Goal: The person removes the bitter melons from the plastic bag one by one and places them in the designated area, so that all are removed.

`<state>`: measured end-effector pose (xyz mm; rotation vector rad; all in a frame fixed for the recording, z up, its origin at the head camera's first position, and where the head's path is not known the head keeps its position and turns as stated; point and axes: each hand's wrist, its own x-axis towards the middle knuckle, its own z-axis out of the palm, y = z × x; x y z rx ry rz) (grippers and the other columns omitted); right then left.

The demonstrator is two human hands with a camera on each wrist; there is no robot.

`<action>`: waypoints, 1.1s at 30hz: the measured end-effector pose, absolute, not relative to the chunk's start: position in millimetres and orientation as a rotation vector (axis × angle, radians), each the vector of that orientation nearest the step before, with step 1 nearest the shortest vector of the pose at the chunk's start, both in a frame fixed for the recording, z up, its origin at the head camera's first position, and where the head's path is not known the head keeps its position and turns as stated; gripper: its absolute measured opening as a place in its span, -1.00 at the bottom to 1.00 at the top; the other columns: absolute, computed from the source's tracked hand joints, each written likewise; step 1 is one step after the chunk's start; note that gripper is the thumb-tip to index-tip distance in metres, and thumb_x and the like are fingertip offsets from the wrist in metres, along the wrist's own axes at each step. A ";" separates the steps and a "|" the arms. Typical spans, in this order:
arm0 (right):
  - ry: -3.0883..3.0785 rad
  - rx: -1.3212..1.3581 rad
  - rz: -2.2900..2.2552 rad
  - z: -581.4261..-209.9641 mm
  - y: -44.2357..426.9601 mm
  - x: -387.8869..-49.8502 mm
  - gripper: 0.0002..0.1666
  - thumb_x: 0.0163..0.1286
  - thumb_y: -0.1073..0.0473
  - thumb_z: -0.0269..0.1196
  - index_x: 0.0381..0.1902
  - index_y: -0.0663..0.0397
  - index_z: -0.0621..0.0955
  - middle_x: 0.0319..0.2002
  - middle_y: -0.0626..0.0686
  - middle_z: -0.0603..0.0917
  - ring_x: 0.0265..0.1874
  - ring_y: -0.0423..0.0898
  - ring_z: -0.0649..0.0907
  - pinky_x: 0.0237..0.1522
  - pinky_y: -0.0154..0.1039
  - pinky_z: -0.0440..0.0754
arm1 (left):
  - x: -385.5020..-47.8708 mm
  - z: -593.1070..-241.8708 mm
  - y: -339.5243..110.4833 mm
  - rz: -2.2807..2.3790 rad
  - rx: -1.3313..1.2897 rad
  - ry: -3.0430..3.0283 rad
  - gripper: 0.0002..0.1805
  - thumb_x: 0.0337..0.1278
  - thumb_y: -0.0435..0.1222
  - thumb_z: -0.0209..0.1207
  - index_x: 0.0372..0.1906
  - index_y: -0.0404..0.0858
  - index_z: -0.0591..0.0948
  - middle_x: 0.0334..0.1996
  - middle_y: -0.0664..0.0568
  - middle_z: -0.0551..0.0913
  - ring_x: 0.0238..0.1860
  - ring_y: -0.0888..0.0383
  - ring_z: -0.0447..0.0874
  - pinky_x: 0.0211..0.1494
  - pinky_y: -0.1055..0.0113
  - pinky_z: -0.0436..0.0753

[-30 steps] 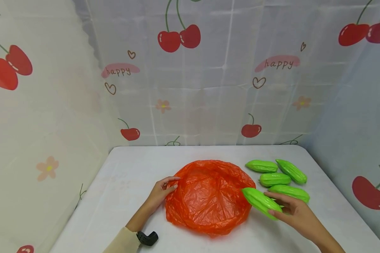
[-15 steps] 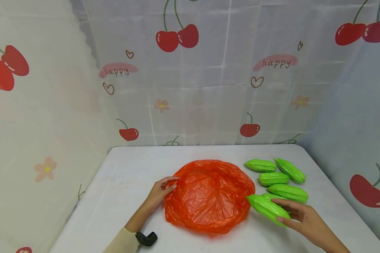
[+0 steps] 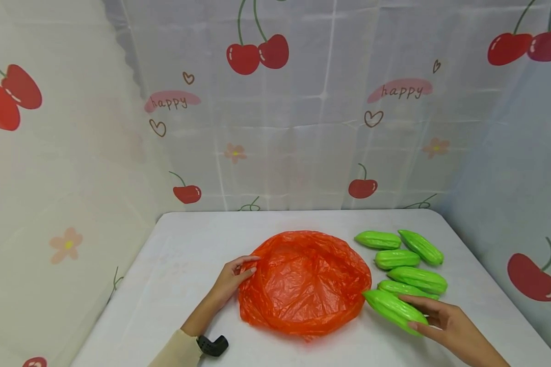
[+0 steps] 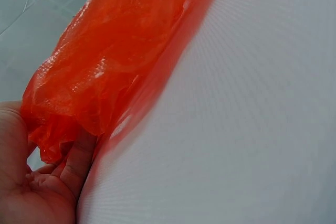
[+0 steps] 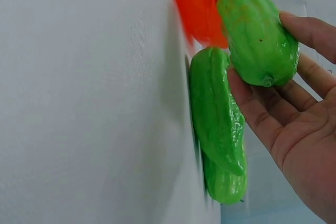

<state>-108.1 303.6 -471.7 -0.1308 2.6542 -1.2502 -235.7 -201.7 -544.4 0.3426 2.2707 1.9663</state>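
Observation:
A red plastic bag [image 3: 307, 285] lies spread with its mouth open at the middle of the white table. My left hand [image 3: 231, 278] pinches the bag's left rim; in the left wrist view the fingers partly disappear under the red film [image 4: 105, 66]. My right hand [image 3: 449, 318] holds a bright green, ridged bitter melon [image 3: 394, 311] between thumb and fingers, above the table just right of the bag. The right wrist view shows the blunt stem end of this held melon [image 5: 260, 40] toward me.
Several more bitter melons lie right of the bag, one at the back [image 3: 378, 239] and the nearest [image 3: 405, 289] just behind the held one. The white table [image 3: 188, 255] meets cherry-printed curtains at the back and sides. A black device [image 3: 213, 346] sits at the left wrist.
My right hand has moved right and toward me with the bitter melon, away from the bag's right rim. Another melon lying behind it has come into view. My left hand stays put.

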 end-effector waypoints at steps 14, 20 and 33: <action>2.574 -0.056 -1.233 -477.2 317.1 -108.4 -0.24 0.30 -0.03 0.43 0.38 0.15 0.52 0.30 0.25 0.54 0.03 -0.24 0.58 -0.07 -0.26 0.72 | -235.4 -545.0 -202.5 1.964 0.319 2.267 -0.62 0.34 -0.18 0.30 0.21 -0.08 0.66 0.32 0.02 0.52 0.30 -0.02 0.39 0.10 0.35 0.67; 2.512 -0.020 -1.271 -480.5 319.2 -110.6 -0.14 0.24 -0.07 0.47 0.38 0.23 0.49 0.29 0.34 0.53 0.09 0.11 0.61 -0.08 -0.10 0.75 | -235.4 -543.9 -202.7 1.958 0.320 2.274 -0.62 0.34 -0.19 0.30 0.21 -0.09 0.66 0.33 0.02 0.52 0.35 -0.01 0.36 0.15 0.33 0.65; 2.472 -0.139 -1.263 -487.7 325.4 -113.3 -0.21 0.30 0.00 0.43 0.36 0.29 0.49 0.28 0.37 0.52 0.04 0.02 0.63 -0.07 -0.16 0.74 | -234.7 -543.5 -202.8 1.955 0.312 2.266 -0.62 0.33 -0.17 0.30 0.21 -0.07 0.67 0.34 0.03 0.51 0.36 -0.02 0.36 0.14 0.33 0.66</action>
